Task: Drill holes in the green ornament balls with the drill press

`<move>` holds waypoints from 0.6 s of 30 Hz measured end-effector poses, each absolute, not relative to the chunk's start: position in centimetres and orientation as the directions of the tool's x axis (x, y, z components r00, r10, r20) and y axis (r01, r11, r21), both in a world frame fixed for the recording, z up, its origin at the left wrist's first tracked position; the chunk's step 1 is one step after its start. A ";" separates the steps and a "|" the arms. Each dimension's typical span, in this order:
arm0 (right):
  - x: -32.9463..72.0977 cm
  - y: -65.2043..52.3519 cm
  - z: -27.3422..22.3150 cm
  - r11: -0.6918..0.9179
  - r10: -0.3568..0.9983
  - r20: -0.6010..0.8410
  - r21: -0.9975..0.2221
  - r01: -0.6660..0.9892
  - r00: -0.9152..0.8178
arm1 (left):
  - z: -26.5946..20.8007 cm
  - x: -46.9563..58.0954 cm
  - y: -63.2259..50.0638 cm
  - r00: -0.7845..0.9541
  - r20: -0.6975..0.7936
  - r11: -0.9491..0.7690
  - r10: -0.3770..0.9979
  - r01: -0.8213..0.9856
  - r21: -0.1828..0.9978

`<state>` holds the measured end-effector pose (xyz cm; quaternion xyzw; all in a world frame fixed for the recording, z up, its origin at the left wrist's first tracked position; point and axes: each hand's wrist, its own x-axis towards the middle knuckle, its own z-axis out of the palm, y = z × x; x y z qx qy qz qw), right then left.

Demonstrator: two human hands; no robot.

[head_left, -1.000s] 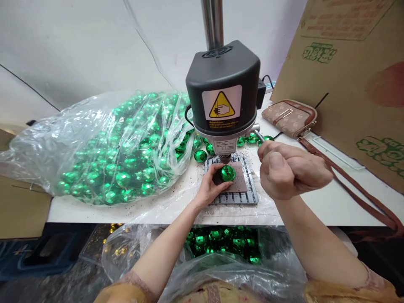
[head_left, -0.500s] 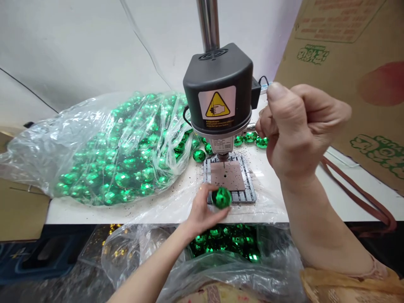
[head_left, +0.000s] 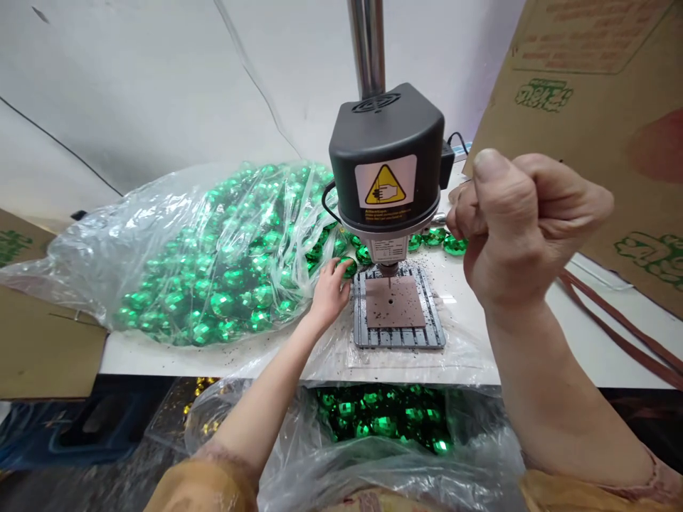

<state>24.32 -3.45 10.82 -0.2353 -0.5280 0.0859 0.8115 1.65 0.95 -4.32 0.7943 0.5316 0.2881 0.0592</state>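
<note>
My left hand [head_left: 331, 293] has its fingertips and thumb around a green faceted ball [head_left: 348, 267] lying on the table, left of the drill press base. Raised beside the drill press [head_left: 387, 160], my right hand [head_left: 526, 220] is closed in a fist around its feed lever; only a bit of metal rod [head_left: 440, 219] shows by the fingers. A thin drill bit [head_left: 389, 282] points down above the brown board [head_left: 408, 316] with a dark hole, which lies on the slotted metal base [head_left: 398, 338].
A clear plastic bag of green balls [head_left: 213, 263] covers the table's left side. More loose balls [head_left: 454, 244] lie behind the press. Below the table edge an open bag holds green balls [head_left: 381, 425]. A large cardboard box [head_left: 592, 142] stands right, near a brown strap [head_left: 619, 320].
My left hand has moved from the front of the base, where it held a green ball, to another ball at the left. That first ball has left the hand. My right hand stays raised.
</note>
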 end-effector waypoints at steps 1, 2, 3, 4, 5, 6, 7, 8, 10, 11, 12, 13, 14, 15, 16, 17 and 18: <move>24.3 -3.5 10.8 0.878 0.383 0.821 -0.466 0.111 0.423 | -4.3 1.9 2.4 0.284 0.341 -0.406 0.896 0.835 0.372; 24.4 -3.5 10.9 0.878 0.384 0.824 -0.465 0.112 0.417 | -4.3 2.1 3.6 0.288 0.287 -0.381 0.914 0.854 0.355; 24.4 -3.5 10.9 0.877 0.387 0.826 -0.467 0.114 0.411 | -4.3 2.2 4.4 0.281 0.243 -0.355 0.928 0.866 0.353; 24.4 -3.5 10.9 0.875 0.390 0.826 -0.470 0.114 0.407 | -4.3 2.2 5.0 0.269 0.214 -0.332 0.939 0.869 0.366; 24.4 -3.6 10.9 0.874 0.395 0.826 -0.473 0.113 0.402 | -4.3 2.2 5.2 0.248 0.202 -0.311 0.947 0.863 0.399; 24.3 -3.6 10.9 0.872 0.399 0.825 -0.476 0.113 0.400 | -4.3 2.1 5.3 0.215 0.206 -0.288 0.955 0.842 0.457; 24.3 -3.6 10.9 0.870 0.402 0.823 -0.479 0.112 0.401 | -4.3 2.0 5.2 0.166 0.213 -0.258 0.963 0.799 0.544; 24.3 -3.7 10.9 0.871 0.402 0.821 -0.480 0.109 0.405 | -4.2 2.0 4.9 0.112 0.207 -0.223 0.972 0.720 0.657; 24.1 -3.7 10.9 0.868 0.407 0.815 -0.486 0.103 0.413 | -4.1 2.0 4.0 0.038 0.133 -0.136 0.990 0.445 0.885; 24.1 -3.7 10.9 0.867 0.409 0.812 -0.488 0.100 0.417 | -4.1 2.1 3.4 0.032 0.076 -0.082 0.997 0.282 0.956; 24.0 -3.7 10.9 0.866 0.411 0.808 -0.491 0.097 0.421 | -4.0 2.3 2.8 0.045 0.024 -0.030 0.999 0.141 0.990; 24.0 -3.8 10.9 0.864 0.413 0.805 -0.494 0.095 0.427 | -4.0 2.6 2.1 0.064 -0.012 0.009 0.998 0.043 0.999; 23.9 -3.8 11.0 0.861 0.416 0.799 -0.500 0.095 0.435 | -4.0 2.8 1.5 0.080 -0.030 0.030 0.996 -0.010 0.999; 23.9 -3.8 11.0 0.860 0.416 0.795 -0.502 0.094 0.442 | -4.1 3.2 0.9 0.088 -0.033 0.035 0.996 -0.029 0.999; 23.9 -3.7 11.0 0.862 0.414 0.795 -0.499 0.090 0.443 | -4.1 3.5 0.3 0.091 -0.025 0.028 0.996 -0.033 0.999; 23.9 -3.7 11.0 0.866 0.411 0.797 -0.494 0.084 0.443 | -4.2 3.8 -0.1 0.096 -0.012 0.015 0.995 -0.033 0.999; 23.9 -3.7 11.0 0.869 0.408 0.799 -0.488 0.078 0.442 | -4.4 4.1 -0.5 0.105 0.002 0.002 0.994 -0.036 0.999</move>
